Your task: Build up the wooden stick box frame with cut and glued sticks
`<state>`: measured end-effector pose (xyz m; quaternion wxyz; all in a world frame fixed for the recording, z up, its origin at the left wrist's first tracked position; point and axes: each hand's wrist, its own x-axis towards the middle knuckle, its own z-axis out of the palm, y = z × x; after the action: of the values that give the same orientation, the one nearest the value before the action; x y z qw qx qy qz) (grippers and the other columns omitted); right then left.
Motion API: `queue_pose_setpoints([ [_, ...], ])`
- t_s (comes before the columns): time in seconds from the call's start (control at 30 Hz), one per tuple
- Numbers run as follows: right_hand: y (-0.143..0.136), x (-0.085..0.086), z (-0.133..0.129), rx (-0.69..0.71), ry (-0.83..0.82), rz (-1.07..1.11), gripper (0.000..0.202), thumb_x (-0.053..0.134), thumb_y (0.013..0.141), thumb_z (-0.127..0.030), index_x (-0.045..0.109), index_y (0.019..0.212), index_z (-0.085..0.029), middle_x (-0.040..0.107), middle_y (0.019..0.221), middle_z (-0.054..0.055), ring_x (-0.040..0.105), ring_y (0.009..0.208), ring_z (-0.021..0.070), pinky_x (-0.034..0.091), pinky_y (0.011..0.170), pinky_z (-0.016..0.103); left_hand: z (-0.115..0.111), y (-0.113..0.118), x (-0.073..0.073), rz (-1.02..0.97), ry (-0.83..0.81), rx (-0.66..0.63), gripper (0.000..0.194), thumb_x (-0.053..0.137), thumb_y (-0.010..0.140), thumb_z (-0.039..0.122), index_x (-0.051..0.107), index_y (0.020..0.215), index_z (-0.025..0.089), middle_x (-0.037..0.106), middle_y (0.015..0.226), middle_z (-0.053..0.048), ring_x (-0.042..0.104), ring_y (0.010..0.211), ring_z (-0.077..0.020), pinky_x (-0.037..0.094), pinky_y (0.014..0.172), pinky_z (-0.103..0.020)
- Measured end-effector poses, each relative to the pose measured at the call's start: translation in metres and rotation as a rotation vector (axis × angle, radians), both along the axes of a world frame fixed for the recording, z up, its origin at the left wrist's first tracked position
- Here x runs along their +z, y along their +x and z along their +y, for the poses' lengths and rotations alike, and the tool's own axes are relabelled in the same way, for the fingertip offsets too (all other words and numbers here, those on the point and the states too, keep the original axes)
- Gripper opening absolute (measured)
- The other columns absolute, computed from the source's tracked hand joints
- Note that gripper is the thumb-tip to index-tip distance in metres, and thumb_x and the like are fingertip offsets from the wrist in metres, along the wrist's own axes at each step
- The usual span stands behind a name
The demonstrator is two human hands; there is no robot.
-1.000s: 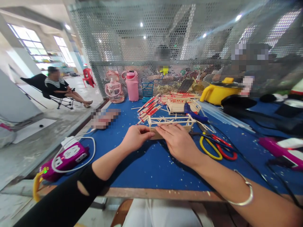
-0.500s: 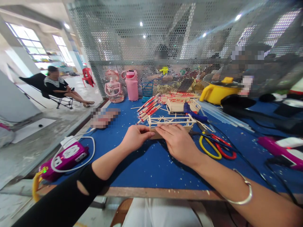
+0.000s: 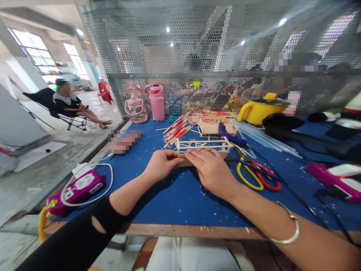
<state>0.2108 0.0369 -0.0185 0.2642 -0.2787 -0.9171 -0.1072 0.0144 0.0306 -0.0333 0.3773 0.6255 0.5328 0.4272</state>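
A small wooden stick frame point(image 3: 202, 143) with a flat board on its near side stands on the blue table in front of me. My left hand point(image 3: 162, 164) pinches its left end between thumb and fingers. Across the near side and top edge lies my right hand point(image 3: 213, 169), its fingers stretched out and close together, pressing on the frame. The right fingers hide much of the board. Just behind is a second stick frame point(image 3: 207, 128), with a blue glue gun point(image 3: 232, 136) against its right end. Scissors with yellow and red handles point(image 3: 258, 177) rest to the right of my right hand.
Bundled red-marked sticks point(image 3: 180, 130) lie behind the frame. A purple power strip point(image 3: 76, 190) with a white cable sits at left. Pink bottles point(image 3: 156, 101), a yellow pot point(image 3: 263, 110) and clear glue sticks point(image 3: 267, 139) stand or lie farther back. A perforated screen point(image 3: 158, 45) closes off the rear.
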Motion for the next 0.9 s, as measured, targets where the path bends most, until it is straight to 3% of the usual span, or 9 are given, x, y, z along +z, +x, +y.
queue_pose_setpoints([
  [0.4, 0.001, 0.002, -0.004, 0.007, 0.018, 0.024, 0.040, 0.043, 0.087, -0.010, 0.057, 0.124, -0.012, 0.061, 0.127, 0.011, 0.054, 0.116, 0.0244, 0.039, 0.094, 0.045, -0.001, 0.001, 0.002, -0.056, 0.001, -0.002, 0.026, 0.069, 0.070, 0.039, 0.070, 0.076, 0.013, 0.064, 0.062, -0.001, 0.052, 0.055, -0.0123, 0.040, 0.057, -0.026],
  [0.6, 0.010, 0.016, -0.015, 0.256, 0.224, 0.260, 0.043, 0.057, 0.080, -0.011, 0.054, 0.123, -0.018, 0.066, 0.117, 0.009, 0.055, 0.116, 0.0217, 0.039, 0.100, 0.043, -0.001, -0.006, 0.015, -0.156, -0.005, 0.048, 0.035, 0.066, 0.071, 0.047, 0.066, 0.078, 0.013, 0.057, 0.058, 0.002, 0.044, 0.051, -0.0092, 0.034, 0.051, -0.023],
  [0.8, 0.033, 0.018, 0.008, 0.022, 0.193, 0.761, 0.042, 0.058, 0.079, -0.015, 0.047, 0.120, -0.020, 0.057, 0.115, 0.014, 0.054, 0.110, 0.0272, 0.042, 0.095, 0.050, -0.001, -0.011, 0.023, -0.266, -0.042, 0.070, 0.044, 0.067, 0.066, 0.056, 0.061, 0.069, 0.013, 0.050, 0.050, 0.004, 0.041, 0.045, -0.0079, 0.033, 0.048, -0.022],
  [0.9, 0.041, 0.018, 0.020, -0.053, 0.169, 0.793, 0.034, 0.053, 0.083, -0.017, 0.048, 0.117, -0.020, 0.056, 0.114, 0.014, 0.053, 0.109, 0.0273, 0.041, 0.096, 0.050, 0.000, -0.012, 0.022, -0.304, -0.056, 0.080, 0.047, 0.069, 0.064, 0.058, 0.062, 0.075, 0.013, 0.050, 0.051, 0.004, 0.042, 0.045, -0.0079, 0.033, 0.047, -0.021],
])
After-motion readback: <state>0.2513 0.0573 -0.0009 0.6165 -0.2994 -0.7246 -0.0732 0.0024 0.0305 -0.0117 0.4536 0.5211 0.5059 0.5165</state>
